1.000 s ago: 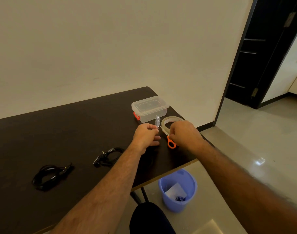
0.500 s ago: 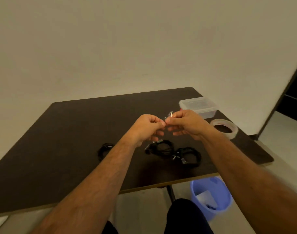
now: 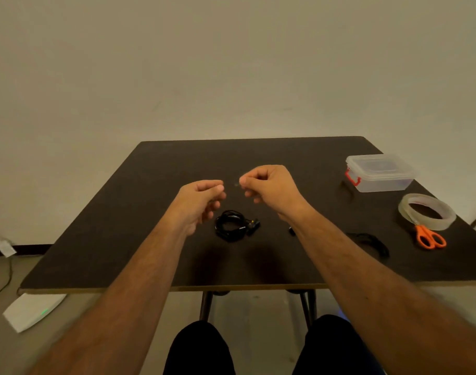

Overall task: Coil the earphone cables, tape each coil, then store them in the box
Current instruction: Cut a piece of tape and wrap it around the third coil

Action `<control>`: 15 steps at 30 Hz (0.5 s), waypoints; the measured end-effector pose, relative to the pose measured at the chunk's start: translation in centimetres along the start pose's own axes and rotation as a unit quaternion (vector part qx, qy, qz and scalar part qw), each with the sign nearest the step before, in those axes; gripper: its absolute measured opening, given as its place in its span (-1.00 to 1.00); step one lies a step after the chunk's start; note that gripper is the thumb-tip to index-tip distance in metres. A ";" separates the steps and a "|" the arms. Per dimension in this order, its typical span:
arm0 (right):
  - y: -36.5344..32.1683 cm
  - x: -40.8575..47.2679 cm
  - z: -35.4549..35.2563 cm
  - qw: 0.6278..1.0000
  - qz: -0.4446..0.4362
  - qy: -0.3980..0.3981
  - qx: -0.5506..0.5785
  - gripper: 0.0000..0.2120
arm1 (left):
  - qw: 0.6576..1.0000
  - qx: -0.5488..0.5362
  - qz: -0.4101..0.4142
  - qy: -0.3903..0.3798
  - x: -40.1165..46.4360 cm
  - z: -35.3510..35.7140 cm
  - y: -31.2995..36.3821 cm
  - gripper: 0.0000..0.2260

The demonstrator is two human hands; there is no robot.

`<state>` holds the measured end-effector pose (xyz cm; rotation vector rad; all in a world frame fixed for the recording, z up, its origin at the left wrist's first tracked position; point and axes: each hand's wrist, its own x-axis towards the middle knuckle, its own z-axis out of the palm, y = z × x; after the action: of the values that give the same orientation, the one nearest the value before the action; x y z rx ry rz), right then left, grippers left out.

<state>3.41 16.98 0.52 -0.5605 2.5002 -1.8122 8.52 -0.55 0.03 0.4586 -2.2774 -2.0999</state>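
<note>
Both hands, left [image 3: 201,198] and right [image 3: 269,189], pinch a barely visible clear tape strip [image 3: 232,184] above a glossy black coiled earphone cable [image 3: 231,226].

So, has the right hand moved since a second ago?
Yes: the right hand moved left, away from the clear plastic tape roll, to above the dark table's middle.

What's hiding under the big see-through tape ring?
The clear tape roll lies on the orange-handled scissors: handles stick out, blades are covered. Dark table shows through its hole.
</note>
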 end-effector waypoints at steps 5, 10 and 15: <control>1.2 0.5 -1.1 0.992 0.095 -0.045 -0.069 -0.91 | 0.907 0.393 0.137 0.055 2.2 -0.2 -2.1 -0.80; 2.7 0.9 -0.6 0.985 0.112 -0.043 -0.122 -0.94 | 0.744 0.625 0.233 -0.042 4.8 1.8 -1.5 -0.66; 3.7 1.5 -0.3 0.975 0.091 -0.026 -0.202 -0.86 | 0.674 0.691 0.231 -0.127 6.5 2.2 -1.6 -0.69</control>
<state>0.95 17.78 -2.46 -0.3582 2.7887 -1.2169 2.21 0.03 -2.98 -0.4857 -3.1741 0.1062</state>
